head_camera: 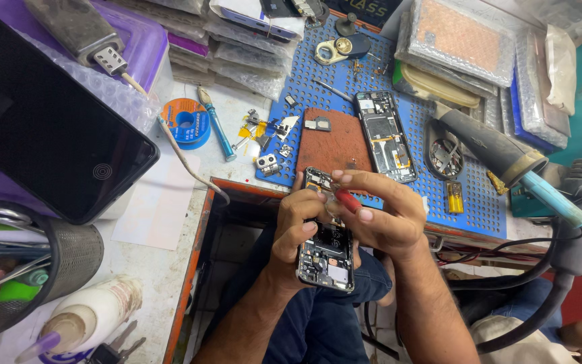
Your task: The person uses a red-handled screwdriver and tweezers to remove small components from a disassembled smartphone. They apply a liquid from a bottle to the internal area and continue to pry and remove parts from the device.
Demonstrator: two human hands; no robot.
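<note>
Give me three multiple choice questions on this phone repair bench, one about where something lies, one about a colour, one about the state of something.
1. Where does the solder wire spool lie?
A. on the blue perforated mat
B. on the white bench top, left of the mat
C. inside the mesh cup

2. What colour is the handle of the tool in the right hand?
A. red
B. green
C. yellow

3. In what state is the phone held by the left hand?
A. sealed, screen lit
B. back off, inner parts showing
C. wrapped in bubble film

Answers: 1 B, the spool sits on the pale surface beside the blue-handled tool, off the blue perforated mat. 2 A, red shows between the fingers. 3 B, boards and components lie bare.
</note>
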